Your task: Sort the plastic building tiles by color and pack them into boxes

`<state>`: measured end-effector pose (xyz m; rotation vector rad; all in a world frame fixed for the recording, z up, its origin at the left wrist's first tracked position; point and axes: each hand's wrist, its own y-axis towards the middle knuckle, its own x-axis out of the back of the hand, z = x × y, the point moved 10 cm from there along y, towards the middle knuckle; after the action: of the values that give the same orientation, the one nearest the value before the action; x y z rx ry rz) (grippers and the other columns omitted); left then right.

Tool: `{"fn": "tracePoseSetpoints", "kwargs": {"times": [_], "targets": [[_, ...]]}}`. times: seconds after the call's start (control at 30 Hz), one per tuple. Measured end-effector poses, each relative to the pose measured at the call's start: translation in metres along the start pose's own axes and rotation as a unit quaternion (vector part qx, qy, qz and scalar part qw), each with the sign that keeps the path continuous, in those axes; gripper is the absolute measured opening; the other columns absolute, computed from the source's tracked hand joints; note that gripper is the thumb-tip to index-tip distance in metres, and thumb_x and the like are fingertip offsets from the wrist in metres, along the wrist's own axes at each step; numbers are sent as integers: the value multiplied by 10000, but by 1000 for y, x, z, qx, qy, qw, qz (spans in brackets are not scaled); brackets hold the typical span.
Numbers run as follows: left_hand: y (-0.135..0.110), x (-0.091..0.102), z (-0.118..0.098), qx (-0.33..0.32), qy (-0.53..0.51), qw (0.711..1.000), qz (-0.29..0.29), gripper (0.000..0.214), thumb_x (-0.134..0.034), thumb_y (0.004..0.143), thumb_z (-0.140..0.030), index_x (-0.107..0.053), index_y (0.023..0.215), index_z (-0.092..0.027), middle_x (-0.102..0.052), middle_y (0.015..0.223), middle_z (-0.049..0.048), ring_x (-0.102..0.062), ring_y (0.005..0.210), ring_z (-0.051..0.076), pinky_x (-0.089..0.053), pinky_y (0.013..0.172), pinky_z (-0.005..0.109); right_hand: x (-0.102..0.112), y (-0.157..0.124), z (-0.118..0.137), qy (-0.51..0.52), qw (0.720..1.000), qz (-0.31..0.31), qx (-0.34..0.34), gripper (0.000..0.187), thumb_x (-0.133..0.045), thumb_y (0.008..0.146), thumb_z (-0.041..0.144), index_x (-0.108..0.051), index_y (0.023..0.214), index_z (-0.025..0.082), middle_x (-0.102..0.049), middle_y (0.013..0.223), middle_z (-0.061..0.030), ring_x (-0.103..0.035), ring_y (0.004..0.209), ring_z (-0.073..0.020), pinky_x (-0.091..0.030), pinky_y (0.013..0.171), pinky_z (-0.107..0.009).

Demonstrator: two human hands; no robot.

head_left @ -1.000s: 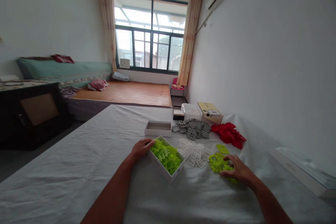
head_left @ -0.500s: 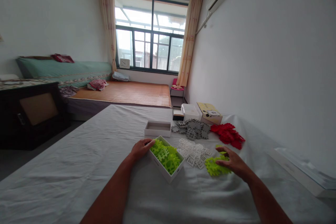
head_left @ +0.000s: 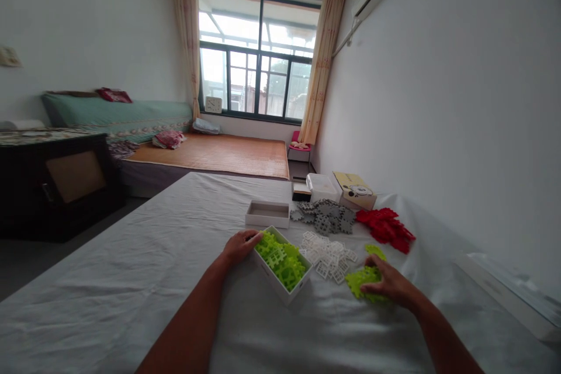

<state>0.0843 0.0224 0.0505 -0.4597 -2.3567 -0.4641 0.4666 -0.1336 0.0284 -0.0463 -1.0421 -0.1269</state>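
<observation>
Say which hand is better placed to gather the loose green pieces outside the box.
Right, most likely: the right hand is at the loose green pieces. The left hand is at the filled white box, which lies between it and those pieces.

Single view, worn on my head, facing forward and tipped down over the table. My forearms enter from the bottom edge; left hand and right hand both fall in the lower half, at arm's reach from the lens. Field is wide: carries past the table's far edge to the bed, with the window farthest off, up top. Wall runs down the right side.
</observation>
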Motion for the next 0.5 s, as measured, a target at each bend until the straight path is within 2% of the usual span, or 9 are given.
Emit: {"fn": "tracePoseSetpoints", "kwargs": {"times": [0.1,0.33,0.5], "targets": [[-1,1,-1,-9,10,1000,-6,488,-379,820,-550,-711,925,-208,-710,919,14,-617,856,198,-427,730,227,-1,-4,-11,6,999,-14,-29,473,-672,567,502,-508,908,219,-623,928,-33,-586,866,-217,-444,792,-297],[-4,1,-1,-8,4,1000,-10,478,-388,820,-544,-711,908,-203,-710,872,11,-611,812,187,-419,686,218,2,-13,-39,63,996,-37,-46,490,-684,550,516,-553,912,213,-640,1029,-77,-579,1009,-267,-435,887,-322],[-4,2,-2,-4,-1,1000,-16,458,-406,815,-532,-718,906,-210,-715,880,12,-614,820,189,-420,704,220,21,-14,-48,87,990,-78,-81,517,-702,511,542,-574,878,201,-650,1020,-111,-584,1005,-301,-456,874,-355]]}}
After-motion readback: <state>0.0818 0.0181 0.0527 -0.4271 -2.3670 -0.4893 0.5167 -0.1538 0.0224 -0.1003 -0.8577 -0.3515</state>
